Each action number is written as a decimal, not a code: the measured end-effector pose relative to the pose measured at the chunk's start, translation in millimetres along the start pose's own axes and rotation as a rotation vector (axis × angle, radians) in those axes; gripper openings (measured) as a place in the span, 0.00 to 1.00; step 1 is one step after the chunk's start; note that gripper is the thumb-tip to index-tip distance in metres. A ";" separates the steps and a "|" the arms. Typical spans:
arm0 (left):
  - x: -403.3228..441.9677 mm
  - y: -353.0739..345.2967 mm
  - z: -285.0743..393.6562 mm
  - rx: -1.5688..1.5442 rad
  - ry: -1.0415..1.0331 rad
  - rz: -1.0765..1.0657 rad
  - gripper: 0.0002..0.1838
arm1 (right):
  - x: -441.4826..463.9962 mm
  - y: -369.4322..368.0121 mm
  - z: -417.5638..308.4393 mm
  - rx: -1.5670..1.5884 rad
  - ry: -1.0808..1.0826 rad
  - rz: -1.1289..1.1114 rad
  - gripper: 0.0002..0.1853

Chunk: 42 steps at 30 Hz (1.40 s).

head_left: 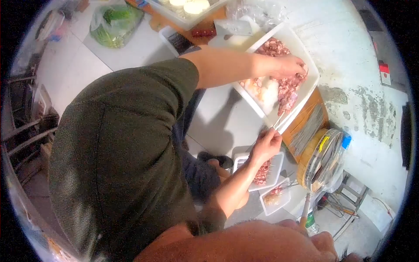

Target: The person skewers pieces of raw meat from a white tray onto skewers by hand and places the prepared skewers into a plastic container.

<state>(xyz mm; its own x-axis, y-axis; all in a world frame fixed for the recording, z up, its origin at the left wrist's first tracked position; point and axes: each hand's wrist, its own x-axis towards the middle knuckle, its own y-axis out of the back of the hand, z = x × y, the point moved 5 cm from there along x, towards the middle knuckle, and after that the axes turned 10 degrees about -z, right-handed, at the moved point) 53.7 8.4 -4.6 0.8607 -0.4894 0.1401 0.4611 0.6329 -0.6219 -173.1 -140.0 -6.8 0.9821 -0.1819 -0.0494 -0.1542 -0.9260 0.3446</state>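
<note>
My left hand (290, 67) is over the white tub (312, 83), its fingers curled onto the diced raw meat (273, 47). In the same tub lies a pale, whitish mass (268, 92). My right hand (268, 143) is closed round the lower end of a thin skewer (279, 120) at the tub's near corner. The skewer's upper end meets red meat pieces (286, 102) at the tub's edge. Below my right hand, a white tray (275, 177) holds meat on skewers (262, 172), partly hidden by my wrist.
Many bare skewers (307, 131) lie on a wooden board beside a round container (307, 159). A small tray (283, 198) holds a bag. A cleaver (233, 27), a dark-filled tray (175, 41), a tub of pale rounds (174, 14) and bagged greens (114, 27) are farther up.
</note>
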 end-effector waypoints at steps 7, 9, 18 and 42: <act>-19.1 -15.2 19.3 0.071 0.072 0.062 0.08 | 5.0 0.1 6.9 -0.012 -0.032 -0.033 0.13; -27.3 -20.1 27.7 0.161 0.089 0.088 0.09 | 4.8 -1.3 6.7 -0.009 -0.033 -0.038 0.13; -12.5 -10.2 14.4 0.326 -0.077 -0.088 0.07 | 7.3 -1.5 12.3 0.038 -0.055 -0.044 0.12; -4.6 5.7 7.7 0.246 -0.243 -0.035 0.10 | 6.7 -5.7 10.4 -0.067 -0.032 -0.022 0.13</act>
<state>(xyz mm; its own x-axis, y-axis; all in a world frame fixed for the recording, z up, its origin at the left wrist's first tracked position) 54.1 18.8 -2.8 0.8559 -0.3749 0.3564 0.5042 0.7584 -0.4131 -166.8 -139.3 -18.8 0.9810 -0.1734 -0.0874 -0.1240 -0.9058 0.4052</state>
